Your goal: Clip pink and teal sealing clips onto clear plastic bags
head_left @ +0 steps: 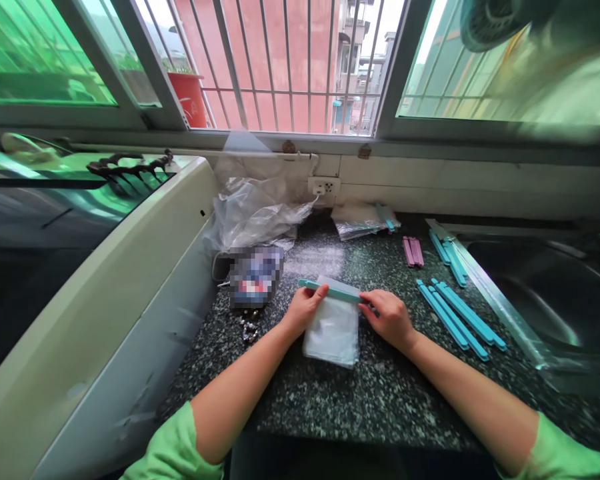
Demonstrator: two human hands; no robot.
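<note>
A turquoise bag sealing clip [341, 293] lies across the upper part of a clear plastic bag [332, 337] above the speckled countertop. My left hand [303, 310] grips the clip near its left part, the thumb on top. At the clip's right end, my right hand [389, 317] pinches it between thumb and fingers. A strip of the bag shows above the clip, and the rest hangs down below it. To the right of my right hand lie several long turquoise clips [453, 317].
Shorter turquoise clips [449, 255] and pink clips [413, 252] lie further back. A steel sink [540, 287] borders the right, a cream appliance [180, 200] the left. Crumpled clear plastic [260, 213], a flat packet [361, 220] and a phone-like blurred object [257, 277] rest on the counter.
</note>
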